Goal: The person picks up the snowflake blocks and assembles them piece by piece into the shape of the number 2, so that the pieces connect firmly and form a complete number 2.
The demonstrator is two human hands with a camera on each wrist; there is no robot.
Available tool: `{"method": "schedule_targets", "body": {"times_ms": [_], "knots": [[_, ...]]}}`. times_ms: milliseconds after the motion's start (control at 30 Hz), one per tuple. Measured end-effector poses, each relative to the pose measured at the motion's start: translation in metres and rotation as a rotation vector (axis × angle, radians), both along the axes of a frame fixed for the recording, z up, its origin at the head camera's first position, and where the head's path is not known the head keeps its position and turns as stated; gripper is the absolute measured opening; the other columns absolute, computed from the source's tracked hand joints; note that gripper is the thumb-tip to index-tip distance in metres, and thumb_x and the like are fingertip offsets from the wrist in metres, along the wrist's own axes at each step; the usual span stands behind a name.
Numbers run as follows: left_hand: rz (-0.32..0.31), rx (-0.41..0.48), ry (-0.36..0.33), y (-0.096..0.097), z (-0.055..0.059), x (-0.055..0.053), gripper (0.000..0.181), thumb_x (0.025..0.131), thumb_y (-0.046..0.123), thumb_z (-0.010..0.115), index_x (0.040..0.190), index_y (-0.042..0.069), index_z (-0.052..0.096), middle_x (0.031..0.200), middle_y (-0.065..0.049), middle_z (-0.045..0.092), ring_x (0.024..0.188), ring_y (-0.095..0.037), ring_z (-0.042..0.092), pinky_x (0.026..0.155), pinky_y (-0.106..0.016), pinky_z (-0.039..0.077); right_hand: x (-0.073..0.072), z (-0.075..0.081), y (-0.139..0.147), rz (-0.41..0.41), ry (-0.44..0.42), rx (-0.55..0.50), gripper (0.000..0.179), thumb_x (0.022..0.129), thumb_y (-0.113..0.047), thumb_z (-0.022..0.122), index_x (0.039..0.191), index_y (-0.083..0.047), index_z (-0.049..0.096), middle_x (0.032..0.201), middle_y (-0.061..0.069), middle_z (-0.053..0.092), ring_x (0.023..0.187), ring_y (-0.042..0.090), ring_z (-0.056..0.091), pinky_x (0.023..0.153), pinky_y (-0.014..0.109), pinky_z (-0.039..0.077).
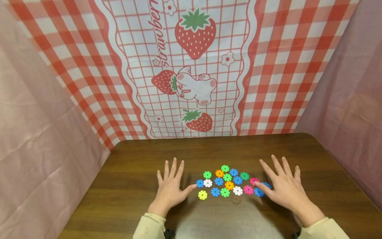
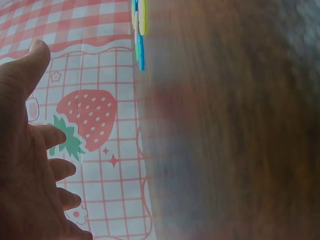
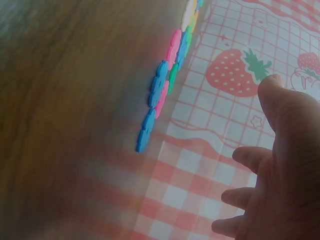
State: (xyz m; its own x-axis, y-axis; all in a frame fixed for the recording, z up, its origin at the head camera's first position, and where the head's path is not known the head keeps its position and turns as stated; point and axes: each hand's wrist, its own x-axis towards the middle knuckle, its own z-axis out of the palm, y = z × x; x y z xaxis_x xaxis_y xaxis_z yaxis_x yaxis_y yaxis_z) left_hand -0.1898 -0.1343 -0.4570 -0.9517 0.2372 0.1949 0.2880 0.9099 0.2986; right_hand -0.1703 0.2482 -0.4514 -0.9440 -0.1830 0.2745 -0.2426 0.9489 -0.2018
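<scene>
Several flat, notched plastic discs lie in a loose cluster on the brown table between the two hands. Among them are a yellow disc (image 1: 202, 195), a white disc (image 1: 237, 191), an orange disc (image 1: 229, 185), a pink disc (image 1: 248, 190), a dark green disc (image 1: 244, 176) and a brown disc (image 1: 236, 199) that blends into the wood. My left hand (image 1: 170, 189) is spread at the cluster's left, its thumb nearest a blue disc (image 1: 200, 183). At the right end my right hand (image 1: 285, 186) is spread too, its thumb overlapping another blue disc (image 1: 259, 192) in the head view. Neither hand holds anything.
The wooden table (image 1: 125, 172) has rounded far corners. Behind it hangs a red-and-white checked cloth (image 1: 277, 73) with strawberry prints. Pale pink curtains (image 1: 44, 132) close off both sides.
</scene>
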Motion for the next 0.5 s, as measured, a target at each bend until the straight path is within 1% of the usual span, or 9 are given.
{"method": "schedule_targets", "body": {"times_ms": [300,500], "knots": [[-0.001,-0.003,-0.003,-0.0011,-0.0008,-0.0013,0.094,0.085,0.069,0.056,0.156,0.020,0.019,0.162,-0.010,0.003,0.146,-0.039,-0.006,0.108,-0.072,0.003,-0.0030,-0.0019,-0.0042,0.005,0.009,0.002,0.085,0.086,-0.066,0.057,0.153,-0.021,0.030,0.155,0.028,0.019,0.141,0.054,0.005,0.099,0.079,-0.008],[-0.002,-0.005,-0.006,-0.0008,-0.0016,-0.0026,0.095,0.085,0.070,0.056,0.157,0.021,0.018,0.162,-0.010,0.003,0.146,-0.038,-0.007,0.108,-0.072,0.003,-0.0045,-0.0027,-0.0062,0.008,-0.001,0.004,0.086,0.086,-0.066,0.058,0.154,-0.022,0.029,0.155,0.028,0.019,0.141,0.054,0.005,0.100,0.078,-0.009]]}}
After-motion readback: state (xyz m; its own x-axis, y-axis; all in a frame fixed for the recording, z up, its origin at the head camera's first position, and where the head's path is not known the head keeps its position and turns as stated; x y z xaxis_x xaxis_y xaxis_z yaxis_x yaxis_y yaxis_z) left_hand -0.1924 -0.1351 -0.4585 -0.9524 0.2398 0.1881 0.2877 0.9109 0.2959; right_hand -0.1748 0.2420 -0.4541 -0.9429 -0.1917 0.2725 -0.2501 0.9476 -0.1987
